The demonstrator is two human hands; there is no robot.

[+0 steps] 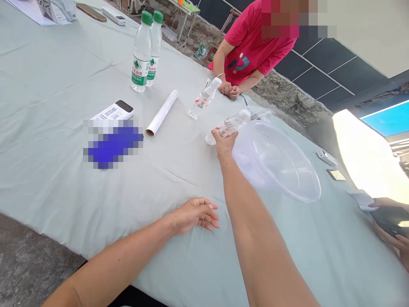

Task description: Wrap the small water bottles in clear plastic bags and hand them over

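My right hand (225, 144) reaches forward with its fingers wrapped round a clear plastic bottle (232, 123), which has a white cap and a red and white label. That bottle stands beside a translucent plastic basin (287, 166). A second bottle (204, 100) of the same kind stands a little farther off to the left. Near the table's front, my left hand (196, 214) lies on the cloth, fingers loosely apart and nothing in them. Between the hands and the far bottles rests a white roll (162, 113) with a cardboard core.
Two green-capped water bottles (140, 64) stand at the back left. A white box or power bank (113, 111) lies left of the roll. Across the table a person in a red shirt (238, 59) rests both hands at the edge. Another person's hands hold a phone (391, 219) at right.
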